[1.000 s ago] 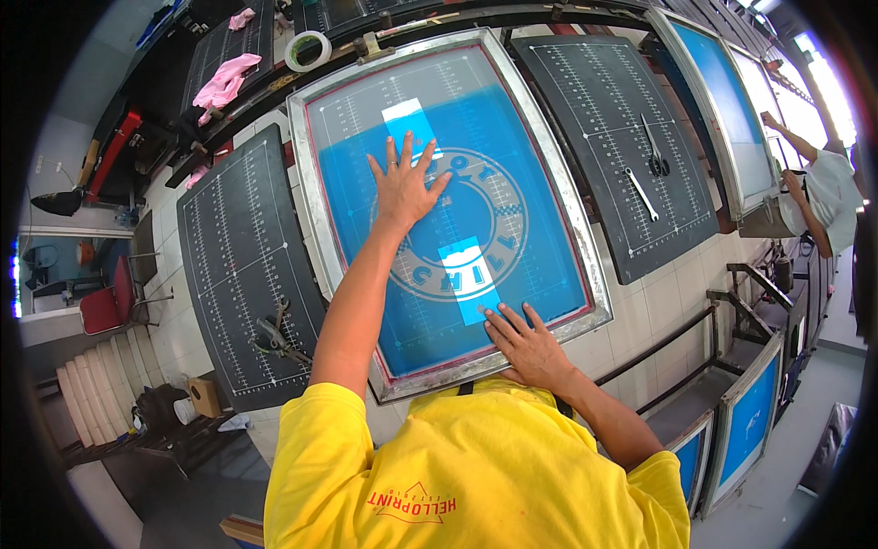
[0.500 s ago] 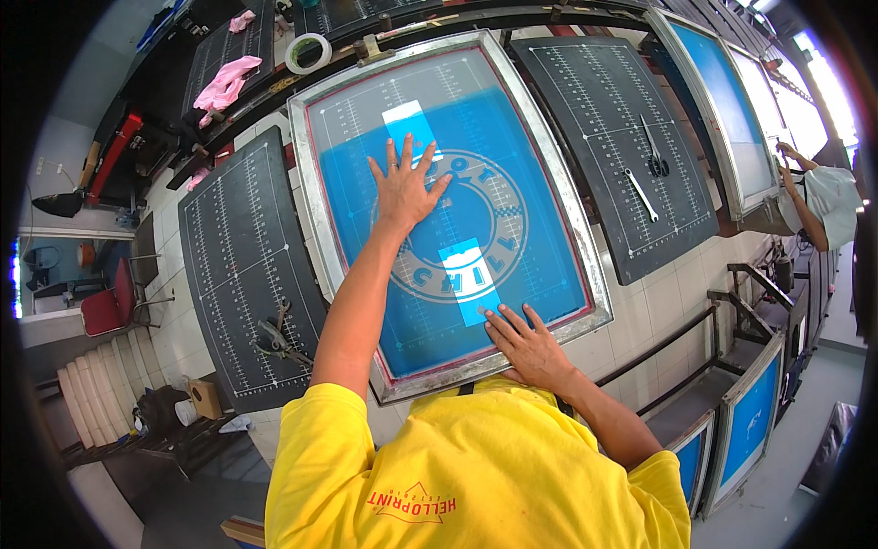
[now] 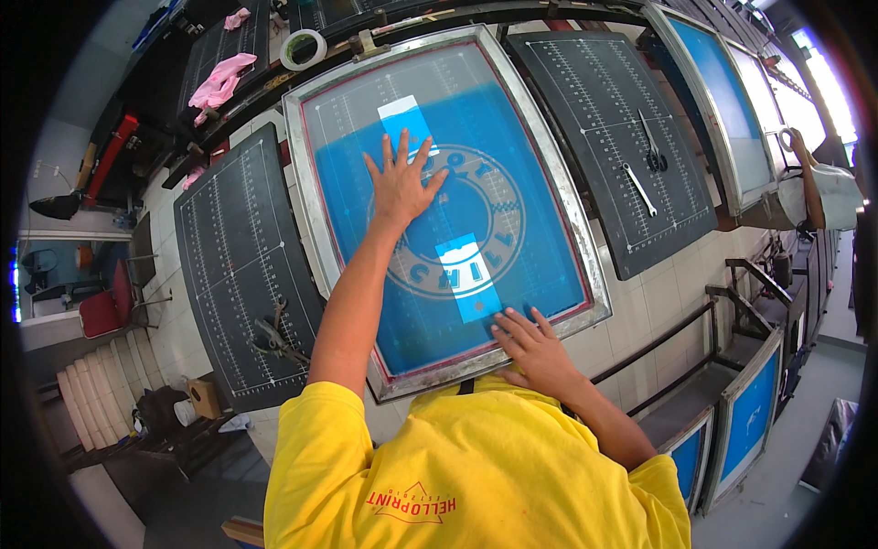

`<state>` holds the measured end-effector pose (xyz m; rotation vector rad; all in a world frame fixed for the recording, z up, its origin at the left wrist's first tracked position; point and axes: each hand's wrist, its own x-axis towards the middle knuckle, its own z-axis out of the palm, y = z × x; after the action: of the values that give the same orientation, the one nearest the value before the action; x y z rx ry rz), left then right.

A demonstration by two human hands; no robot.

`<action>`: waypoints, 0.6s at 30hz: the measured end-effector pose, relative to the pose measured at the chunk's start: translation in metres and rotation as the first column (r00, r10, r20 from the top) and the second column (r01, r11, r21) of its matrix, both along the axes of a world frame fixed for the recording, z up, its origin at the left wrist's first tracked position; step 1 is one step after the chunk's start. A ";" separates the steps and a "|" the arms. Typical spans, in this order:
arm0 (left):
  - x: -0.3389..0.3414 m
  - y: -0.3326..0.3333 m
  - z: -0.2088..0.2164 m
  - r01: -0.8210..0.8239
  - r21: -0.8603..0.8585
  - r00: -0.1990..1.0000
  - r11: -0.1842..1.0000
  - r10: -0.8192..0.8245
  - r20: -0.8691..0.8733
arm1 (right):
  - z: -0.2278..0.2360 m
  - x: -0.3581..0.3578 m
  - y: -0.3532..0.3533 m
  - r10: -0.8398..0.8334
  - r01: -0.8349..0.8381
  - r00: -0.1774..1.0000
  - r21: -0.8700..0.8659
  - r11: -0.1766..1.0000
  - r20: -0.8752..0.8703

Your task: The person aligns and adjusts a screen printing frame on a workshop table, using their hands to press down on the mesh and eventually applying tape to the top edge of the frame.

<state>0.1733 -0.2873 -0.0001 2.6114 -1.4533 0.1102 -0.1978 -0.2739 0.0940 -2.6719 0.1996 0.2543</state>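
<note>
Left hand (image 3: 400, 188): flat, palm down, with fingers splayed over the near end of the upper strip (image 3: 402, 117); gripping nothing; apparently resting on the mesh (image 3: 462, 210), with no telling how hard.
Right hand (image 3: 535, 352): flat and loose, gripping nothing; laid across the near rail of the frame (image 3: 596, 306), with fingertips reaching the mesh near the lower strip (image 3: 466, 274).
Strips: white and blue; seemingly beneath the mesh, in line one beyond the other, with the lower crossing the lettered ring (image 3: 509, 220); probably light, thin, quick to slide or crease; best pinched by an edge, with the mesh out of the way.
Mesh: blue over most of its area, greyish at the far end; probably taut, springy, rather slick, easily marked or torn by anything sharp; good for a flat palm, poor for a pinch.
Frame: bare scuffed metal; lying before the body, between two dark boards, over a ruled surface visible through the mesh; probably stiff, awkward more for breadth than weight; best held by both side rails, clear of the mesh.
Clamp (image 3: 366, 44): at the far rail; cannot tell whether tight; likely to resist a sideways pull.
Left board (image 3: 242, 201): white-ruled; bearing pliers (image 3: 279, 340).
Right board (image 3: 585, 119): ruled likewise; bearing scissors (image 3: 657, 163) and a wrench (image 3: 640, 190).
Beyond: tape (image 3: 321, 48) just past the frame; pink cloth (image 3: 219, 84) farther left; co-worker (image 3: 828, 197) at far right.
</note>
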 end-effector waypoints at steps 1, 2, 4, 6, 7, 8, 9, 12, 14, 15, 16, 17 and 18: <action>-0.001 0.000 0.001 0.002 -0.003 1.000 1.000 -0.002 -0.004 | 0.001 -0.006 0.001 -0.058 0.057 0.997 0.022 0.998 0.048; -0.001 0.000 0.001 0.002 0.001 1.000 1.000 -0.002 -0.001 | 0.002 -0.013 0.002 -0.115 0.111 0.989 0.047 0.993 0.098; -0.001 0.001 0.001 0.003 0.010 1.000 1.000 -0.003 0.006 | 0.003 -0.024 0.004 -0.195 0.179 0.965 0.105 0.978 0.173; -0.001 -0.001 0.000 0.011 0.023 1.000 1.000 -0.011 0.013 | 0.006 -0.032 0.007 -0.249 0.215 0.941 0.161 0.963 0.231; -0.001 -0.001 0.000 0.015 0.030 1.000 0.999 -0.015 0.017 | 0.006 -0.034 0.009 -0.281 0.235 0.927 0.199 0.951 0.247; -0.001 -0.001 0.001 0.018 0.039 1.000 0.999 -0.019 0.021 | 0.006 -0.037 0.011 -0.314 0.254 0.912 0.236 0.938 0.263; -0.001 0.000 0.003 0.022 0.048 0.999 0.999 -0.023 0.026 | 0.006 -0.040 0.013 -0.346 0.272 0.896 0.274 0.923 0.278; -0.002 -0.001 0.010 0.046 0.071 0.996 0.996 -0.051 0.069 | -0.003 -0.056 0.020 -0.445 0.344 0.879 0.419 0.840 0.171; -0.003 0.001 0.013 0.067 0.030 0.994 0.997 -0.070 0.080 | -0.009 -0.061 0.024 -0.511 0.412 0.856 0.490 0.768 0.081; -0.004 0.004 0.014 0.078 -0.018 0.995 0.997 -0.077 0.071 | -0.012 -0.062 0.026 -0.538 0.443 0.842 0.522 0.729 0.035; -0.005 0.009 0.014 0.086 -0.067 0.995 0.994 -0.082 0.062 | -0.015 -0.062 0.026 -0.561 0.513 0.821 0.570 0.642 -0.108; -0.013 0.014 0.019 0.127 -0.064 0.992 0.990 -0.126 0.027 | -0.019 -0.062 0.026 -0.568 0.586 0.784 0.601 0.543 -0.251; -0.027 0.022 0.026 0.170 -0.064 0.985 0.983 -0.171 -0.011 | -0.024 -0.062 0.026 -0.556 0.659 0.733 0.611 0.438 -0.392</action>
<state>0.1462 -0.2651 0.0262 2.4208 -1.6324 0.1131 -0.2599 -0.2475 0.0698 -1.6246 0.9011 0.2088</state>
